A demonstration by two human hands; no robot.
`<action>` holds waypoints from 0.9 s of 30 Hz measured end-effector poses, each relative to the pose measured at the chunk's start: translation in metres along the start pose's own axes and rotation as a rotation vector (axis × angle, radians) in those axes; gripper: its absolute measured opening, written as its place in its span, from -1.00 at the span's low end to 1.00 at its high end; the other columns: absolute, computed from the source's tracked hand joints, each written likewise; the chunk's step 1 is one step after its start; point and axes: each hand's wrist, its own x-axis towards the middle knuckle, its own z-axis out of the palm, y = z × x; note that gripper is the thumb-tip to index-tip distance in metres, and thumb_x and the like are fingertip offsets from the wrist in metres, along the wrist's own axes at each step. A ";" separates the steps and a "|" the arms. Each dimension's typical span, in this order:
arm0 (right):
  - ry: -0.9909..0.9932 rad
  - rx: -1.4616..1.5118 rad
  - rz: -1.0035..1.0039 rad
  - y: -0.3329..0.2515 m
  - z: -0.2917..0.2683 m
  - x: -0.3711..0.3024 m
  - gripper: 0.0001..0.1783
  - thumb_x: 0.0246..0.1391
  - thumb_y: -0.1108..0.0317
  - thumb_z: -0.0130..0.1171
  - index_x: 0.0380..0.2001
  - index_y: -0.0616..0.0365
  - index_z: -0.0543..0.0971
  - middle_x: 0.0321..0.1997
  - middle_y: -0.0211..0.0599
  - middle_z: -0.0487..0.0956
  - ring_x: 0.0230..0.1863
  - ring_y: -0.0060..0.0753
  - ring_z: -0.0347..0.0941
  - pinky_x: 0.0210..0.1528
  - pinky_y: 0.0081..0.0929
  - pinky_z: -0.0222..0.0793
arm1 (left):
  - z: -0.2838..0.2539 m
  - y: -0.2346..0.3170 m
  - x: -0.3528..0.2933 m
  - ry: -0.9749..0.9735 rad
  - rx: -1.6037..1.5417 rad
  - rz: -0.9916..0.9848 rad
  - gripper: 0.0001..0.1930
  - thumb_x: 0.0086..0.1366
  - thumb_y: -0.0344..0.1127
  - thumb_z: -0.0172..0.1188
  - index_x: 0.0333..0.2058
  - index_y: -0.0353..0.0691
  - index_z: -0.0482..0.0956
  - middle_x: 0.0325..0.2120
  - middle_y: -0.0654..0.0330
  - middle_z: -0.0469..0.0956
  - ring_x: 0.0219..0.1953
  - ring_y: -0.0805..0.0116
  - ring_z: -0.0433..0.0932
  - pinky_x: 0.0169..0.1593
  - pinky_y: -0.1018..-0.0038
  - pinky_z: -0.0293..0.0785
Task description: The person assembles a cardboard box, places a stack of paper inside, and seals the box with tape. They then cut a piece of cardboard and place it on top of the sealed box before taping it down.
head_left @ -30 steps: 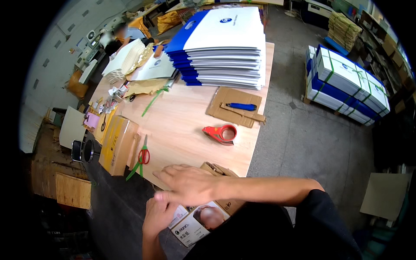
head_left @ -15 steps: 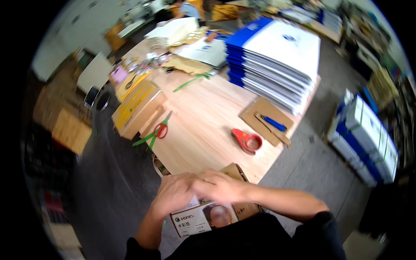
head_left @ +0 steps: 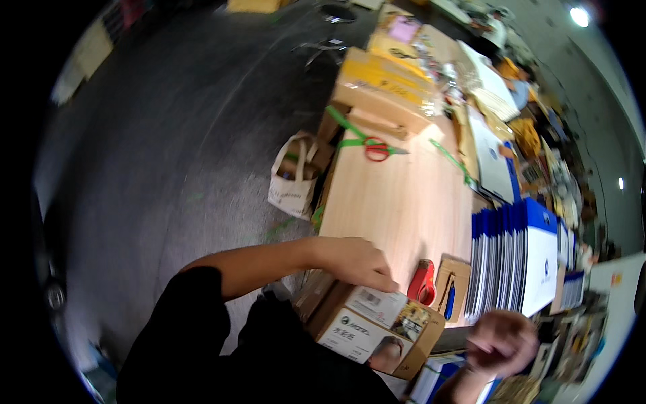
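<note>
Close to my body, at the table's near end, is a brown cardboard box [head_left: 425,345] with white printed packs in it. The front pack [head_left: 350,335] carries a picture and dark lettering; another white pack [head_left: 377,304] shows behind it. My left hand [head_left: 353,261] comes over from the left, fingers bent down and closed at the top edge of the rear pack. Its fingertips are partly hidden. To the right, my right hand [head_left: 501,342] is raised apart from the box, its curled fingers smeared by motion. Red-handled scissors [head_left: 378,149] lie farther up the table beside green strapping.
A red tape dispenser [head_left: 422,283] and a blue cutter [head_left: 449,300] on cardboard lie just beyond the box. Blue-and-white folders [head_left: 515,259] are stacked on the right. A taped carton [head_left: 383,84] sits at the far end; a cloth bag [head_left: 294,178] hangs beside the table.
The view has turned, so the table now runs away from me. My hands were together over the packs; the right has moved off to the right, while the left stays at the packs.
</note>
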 end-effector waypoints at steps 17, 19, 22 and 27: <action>0.895 0.139 0.380 0.146 -0.098 -0.215 -0.39 0.33 -0.19 -0.10 0.12 0.11 0.45 -0.01 -0.12 0.56 -0.03 -0.16 0.53 0.01 -0.22 0.49 | -0.002 0.002 -0.005 0.037 -0.013 -0.025 -0.42 0.37 0.21 -0.03 -0.02 -0.16 0.67 -0.21 -0.05 0.68 -0.15 -0.04 0.64 -0.02 0.23 0.51; 0.793 0.680 0.509 0.189 -0.047 -0.227 -0.31 0.30 -0.22 -0.11 0.24 0.08 0.38 0.17 -0.12 0.51 0.06 -0.13 0.50 0.15 -0.10 0.43 | -0.004 0.000 0.001 -0.077 -0.063 -0.025 -0.40 0.36 0.18 0.04 0.08 -0.23 0.60 -0.12 -0.10 0.65 -0.10 -0.02 0.64 -0.01 0.25 0.51; 0.624 1.182 0.579 0.237 0.007 -0.201 -0.29 0.28 -0.24 -0.12 0.26 0.07 0.36 0.21 -0.13 0.48 0.10 -0.12 0.49 0.19 -0.06 0.40 | -0.008 0.007 0.003 -0.183 -0.051 -0.056 -0.38 0.33 0.12 0.16 0.14 -0.28 0.53 -0.06 -0.11 0.63 -0.03 0.03 0.63 0.03 0.30 0.52; 0.741 1.165 0.504 0.289 0.014 -0.182 -0.29 0.29 -0.23 -0.12 0.27 0.06 0.36 0.21 -0.11 0.48 0.11 -0.11 0.48 0.17 -0.05 0.43 | -0.005 0.024 -0.006 -0.082 -0.054 0.018 -0.27 0.11 0.16 0.41 0.09 -0.31 0.57 -0.14 -0.08 0.67 -0.14 0.05 0.69 -0.03 0.36 0.56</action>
